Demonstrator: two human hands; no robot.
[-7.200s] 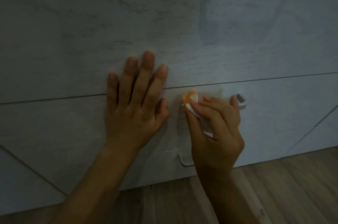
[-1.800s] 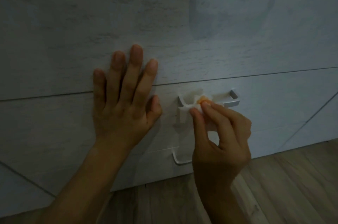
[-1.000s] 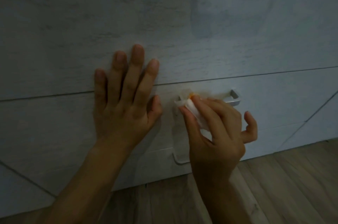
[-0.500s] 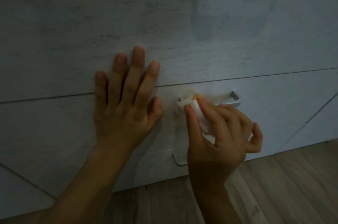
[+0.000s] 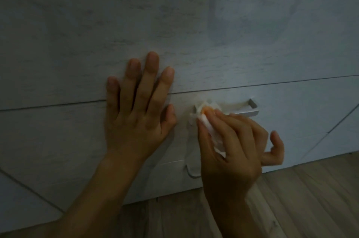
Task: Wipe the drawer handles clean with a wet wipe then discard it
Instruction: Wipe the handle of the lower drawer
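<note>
Pinching wet wipe (image 5: 210,130) between right fingers (image 5: 225,122)

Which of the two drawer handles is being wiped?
The upper handle: the right hand presses the wet wipe on its left end. The lower handle sits below, mostly hidden behind that hand.

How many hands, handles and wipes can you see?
Hands: 2 (left hand, right hand)
Handles: 2 (upper handle, lower handle, partly hidden)
Wipes: 1 (wipe, pinched in the right hand)
Total: 5
</note>
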